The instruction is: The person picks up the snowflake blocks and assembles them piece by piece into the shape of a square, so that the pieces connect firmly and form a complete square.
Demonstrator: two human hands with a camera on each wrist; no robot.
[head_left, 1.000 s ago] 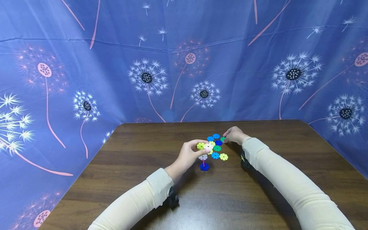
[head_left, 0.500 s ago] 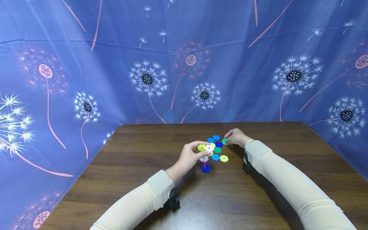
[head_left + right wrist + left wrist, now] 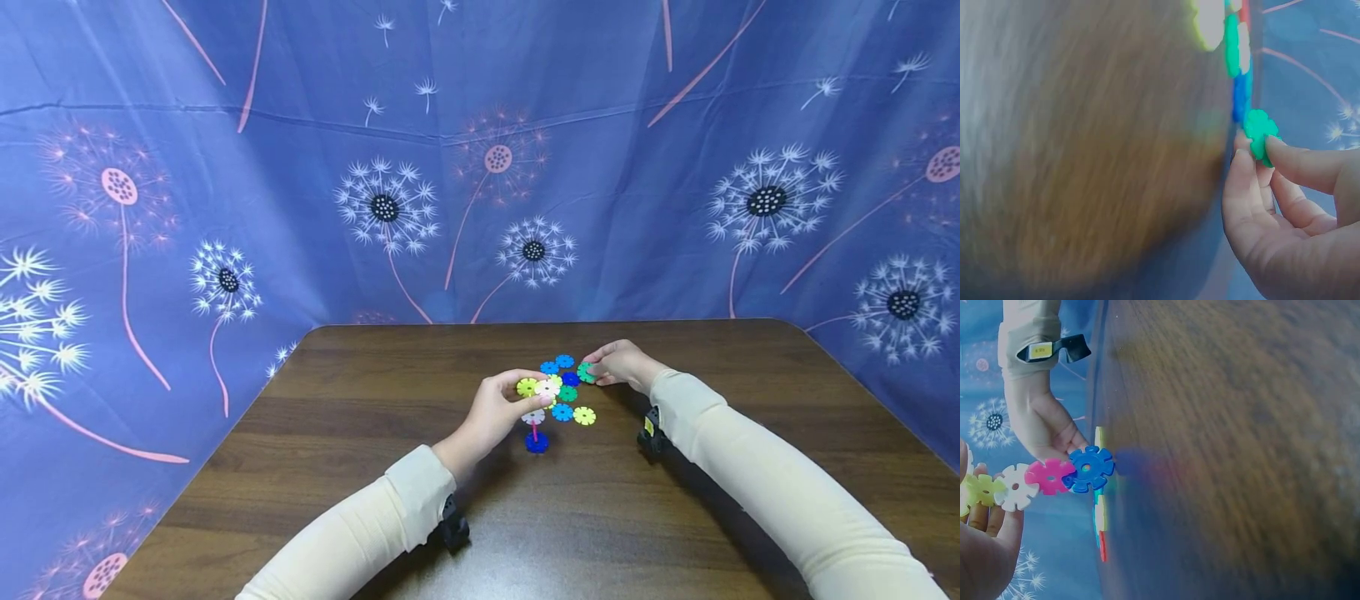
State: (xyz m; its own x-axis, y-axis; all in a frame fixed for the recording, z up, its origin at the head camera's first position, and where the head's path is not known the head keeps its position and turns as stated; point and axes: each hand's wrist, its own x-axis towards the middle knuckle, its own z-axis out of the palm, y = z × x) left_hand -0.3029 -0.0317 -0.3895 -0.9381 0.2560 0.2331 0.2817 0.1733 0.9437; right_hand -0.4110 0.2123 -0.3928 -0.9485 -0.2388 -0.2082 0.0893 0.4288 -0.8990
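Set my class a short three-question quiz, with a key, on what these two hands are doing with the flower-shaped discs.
1. What does the right hand pinch?
2. True or false: the left hand holds a chain of joined discs.
3. In the left wrist view, which colour disc links the blue disc to the nearest white disc? A red, B pink, C green.

Key: 1. A green disc. 2. True. 3. B.

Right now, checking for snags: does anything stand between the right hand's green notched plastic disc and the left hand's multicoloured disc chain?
No raised obstacle shows; in the head view, a flat dark blue plastic disc lies between them.
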